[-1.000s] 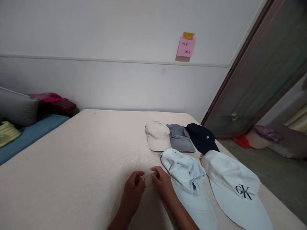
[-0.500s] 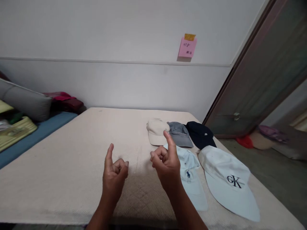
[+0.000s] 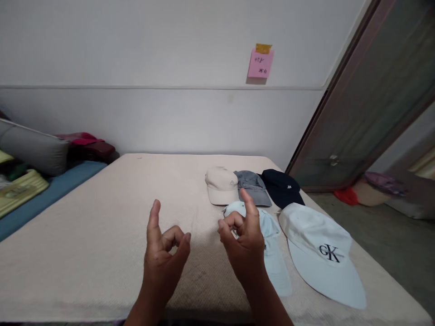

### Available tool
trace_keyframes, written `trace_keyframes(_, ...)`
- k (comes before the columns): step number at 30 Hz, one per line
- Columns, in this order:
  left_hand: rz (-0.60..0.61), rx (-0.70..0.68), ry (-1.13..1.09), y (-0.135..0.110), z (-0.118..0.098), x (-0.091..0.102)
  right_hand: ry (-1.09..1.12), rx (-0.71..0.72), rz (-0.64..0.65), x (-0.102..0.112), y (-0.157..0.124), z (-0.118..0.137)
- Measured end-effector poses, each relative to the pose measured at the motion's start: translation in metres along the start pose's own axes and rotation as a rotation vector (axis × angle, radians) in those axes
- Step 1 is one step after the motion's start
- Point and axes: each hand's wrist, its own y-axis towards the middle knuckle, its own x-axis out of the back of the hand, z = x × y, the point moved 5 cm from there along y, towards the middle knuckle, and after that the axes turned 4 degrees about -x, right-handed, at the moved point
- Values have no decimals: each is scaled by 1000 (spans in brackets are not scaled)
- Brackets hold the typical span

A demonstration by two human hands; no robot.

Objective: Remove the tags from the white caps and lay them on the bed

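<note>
One grey cushion (image 3: pixel 34 147) lies farthest left, beyond the left edge of the cloth-covered table (image 3: pixel 102 244), with a yellow woven piece (image 3: pixel 23 191) in front of it and a blue pad (image 3: pixel 76 177) running alongside. My left hand (image 3: pixel 162 257) is above the table toward its near edge, released and holding nothing; the forefinger bends round to the thumb, and the fingers behind it point up. The beige cap (image 3: pixel 222 182) sits right of the middle, toward the far edge, brim facing me. My right hand (image 3: pixel 245 244) is raised in the same shape, released and free of any grip, in front of the pale blue cap (image 3: pixel 277 267) and hiding part of it; I can't tell whether they touch. Past my fingertips the grey cap (image 3: pixel 253 181) is just beside the beige one. On the wall above is a taped pink note (image 3: pixel 261 65). The navy cap (image 3: pixel 280 184) comes next, near the far right corner. Farthest right, the white cap (image 3: pixel 316 233) with CK lettering lies along the right edge, just beside the pale blue one.
</note>
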Motion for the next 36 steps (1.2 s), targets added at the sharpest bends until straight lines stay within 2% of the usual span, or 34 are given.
trace_keyframes(8, 11, -14, 30, -2, -5, -6, 5, -23, -4, 6, 0, -1)
trace_keyframes(11, 28, 32, 45, 2, 14, -7, -33, -69, 12, 8, 1, -16)
trace_keyframes(17, 136, 205, 125, 7, 71, -19, -208, -242, -26, 27, 4, -79)
trace_keyframes(20, 197, 241, 148, 4, 83, -29, -308, -248, -25, 40, 2, -101)
trace_keyframes(24, 265, 211, 168, -2, 87, -44, -387, -215, -31, 56, -2, -113)
trace_keyframes(29, 353, 156, 229, -7, 91, -64, -422, -183, -197, 85, -3, -119)
trace_keyframes(33, 402, 186, 213, -10, 94, -79, -528, -172, -359, 114, -1, -129)
trace_keyframes(36, 409, 228, 175, -11, 97, -87, -641, -185, -372, 128, 2, -140)
